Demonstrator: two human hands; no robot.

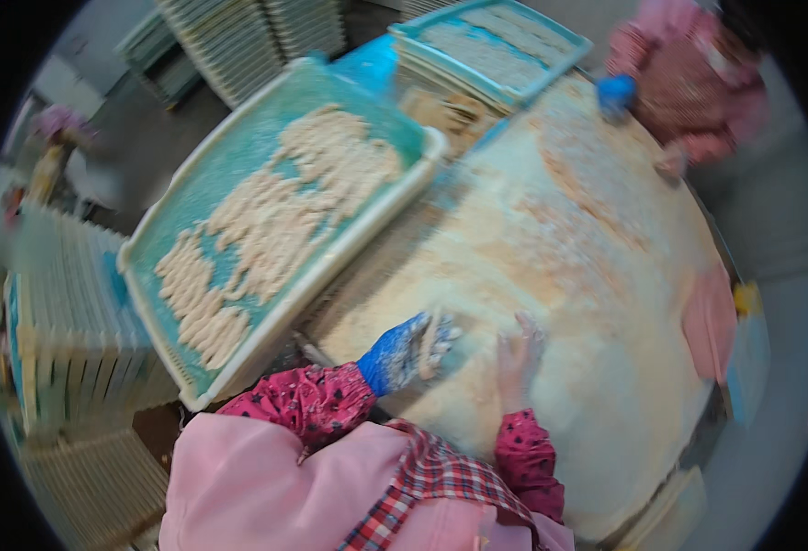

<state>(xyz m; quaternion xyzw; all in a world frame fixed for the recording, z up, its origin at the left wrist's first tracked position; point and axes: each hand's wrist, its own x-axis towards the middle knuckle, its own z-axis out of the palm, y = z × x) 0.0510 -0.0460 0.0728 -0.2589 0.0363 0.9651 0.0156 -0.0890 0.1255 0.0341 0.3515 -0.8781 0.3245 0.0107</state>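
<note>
My left hand [399, 354], in a blue glove whitened with powder, is over the crumb-covered table [486, 220]. Its fingers are closed around a pale, crumb-coated strip [426, 347], slightly blurred. To its right is my right hand [518, 363] in a thin clear glove, fingers stretched out over the pale crumbs, nothing visible in them. Left of both hands, a large tray [335, 262] with a pale rim and green bottom holds rows of similar coated strips [271, 216].
Across the table a co-worker [689, 83] in pink stands by the crumbs. Another filled tray [505, 87] tops a stack at the back. Piled trays [82, 312] stand at the left. A pink flat piece [709, 323] lies at the table's right edge.
</note>
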